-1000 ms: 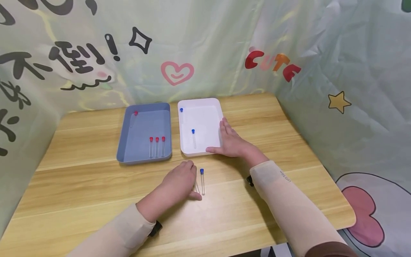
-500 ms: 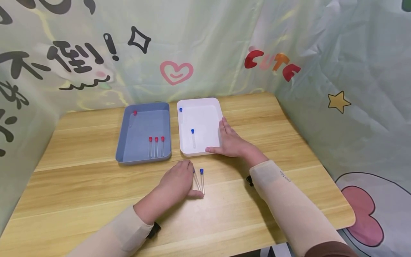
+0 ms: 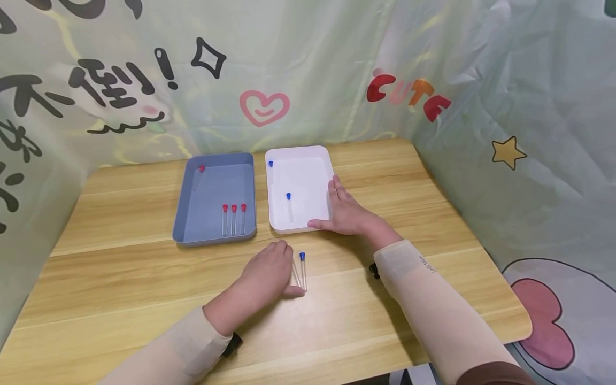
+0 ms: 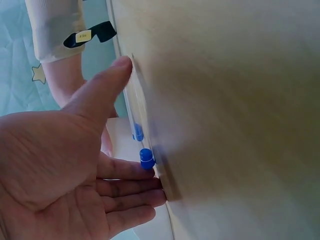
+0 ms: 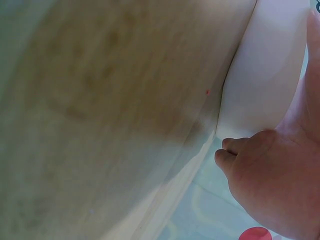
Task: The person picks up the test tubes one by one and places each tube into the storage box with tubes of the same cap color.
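Observation:
Beside two glass test tubes on the table, my left hand (image 3: 269,270) has its thumb near the bottom ends. In the left wrist view, its fingers are straight, with the index fingertip at the blue cap (image 4: 146,159) of the nearer test tube (image 3: 296,275). That cap is hidden behind the hand in the head view. A second blue-capped test tube (image 3: 303,272) lies just right of it. My right hand (image 3: 348,211) rests against the right side of the white tray (image 3: 308,171), fingers extended, thumb over the front rim. Inside are two blue-capped test tubes.
A grey-blue tray (image 3: 221,184) stands left of the white one. It holds several red-capped test tubes, mostly lined up at the front right (image 3: 233,220). The wooden table (image 3: 130,267) ends at a printed curtain (image 3: 327,80) behind and to the right.
My left hand has shifted slightly around the nearer test tube, whose blue cap showed half a second ago and is now covered. The right hand stays against the white tray.

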Demonstrator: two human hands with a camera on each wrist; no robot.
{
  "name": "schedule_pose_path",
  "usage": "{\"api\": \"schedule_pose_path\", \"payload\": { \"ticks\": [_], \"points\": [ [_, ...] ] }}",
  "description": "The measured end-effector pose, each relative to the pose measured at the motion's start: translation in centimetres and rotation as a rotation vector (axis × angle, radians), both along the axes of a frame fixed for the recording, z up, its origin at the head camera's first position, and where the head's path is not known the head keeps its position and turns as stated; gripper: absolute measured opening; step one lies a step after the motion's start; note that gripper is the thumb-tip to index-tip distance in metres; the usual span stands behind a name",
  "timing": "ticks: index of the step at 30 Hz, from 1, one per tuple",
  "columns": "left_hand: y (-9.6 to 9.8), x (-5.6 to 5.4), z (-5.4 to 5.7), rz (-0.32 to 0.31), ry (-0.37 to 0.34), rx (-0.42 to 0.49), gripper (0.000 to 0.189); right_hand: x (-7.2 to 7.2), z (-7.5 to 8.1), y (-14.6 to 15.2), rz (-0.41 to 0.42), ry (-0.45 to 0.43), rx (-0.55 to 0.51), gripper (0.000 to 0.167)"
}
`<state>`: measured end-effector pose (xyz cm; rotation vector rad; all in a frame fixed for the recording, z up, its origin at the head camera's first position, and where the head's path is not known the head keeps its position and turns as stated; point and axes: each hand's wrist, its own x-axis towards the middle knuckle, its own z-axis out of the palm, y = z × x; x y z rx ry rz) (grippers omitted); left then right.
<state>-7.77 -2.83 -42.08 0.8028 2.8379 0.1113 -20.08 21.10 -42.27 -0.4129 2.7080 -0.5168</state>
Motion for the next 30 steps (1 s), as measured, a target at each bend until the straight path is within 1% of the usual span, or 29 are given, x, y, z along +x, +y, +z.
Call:
{"api": "schedule_pose_path", "payload": {
  "ticks": [8, 12, 15, 17, 21, 27, 30],
  "points": [
    [0.1, -0.2, -0.1, -0.023, 0.003, -0.017, 0.094, 0.0, 0.0, 0.0, -0.006, 0.002, 0.002, 0.14],
    [-0.1, -0.5, 0.0, -0.018, -0.029, -0.011, 0.094, 0.0, 0.0, 0.0, -0.005, 0.004, 0.002, 0.139],
    [-0.4, -0.7, 0.2, -0.009, -0.071, 0.019, 0.094, 0.0, -0.1, 0.0, -0.002, 0.01, 0.001, 0.139],
    [-0.7, -0.8, 0.3, -0.014, -0.095, 0.048, 0.093, -0.1, -0.1, 0.1, -0.004, 0.014, 0.002, 0.139],
    [-1.5, -1.2, 0.7, -0.047, -0.133, 0.104, 0.088, -0.2, 0.0, 0.1, -0.008, 0.016, 0.008, 0.139],
    [-2.5, -1.7, 0.6, -0.084, -0.171, 0.135, 0.09, 0.0, 0.0, 0.0, 0.002, 0.026, 0.013, 0.137],
    [-2.8, -1.9, 1.0, -0.103, -0.197, 0.159, 0.092, 0.1, 0.0, 0.0, 0.003, 0.026, 0.009, 0.137]
  ]
}}
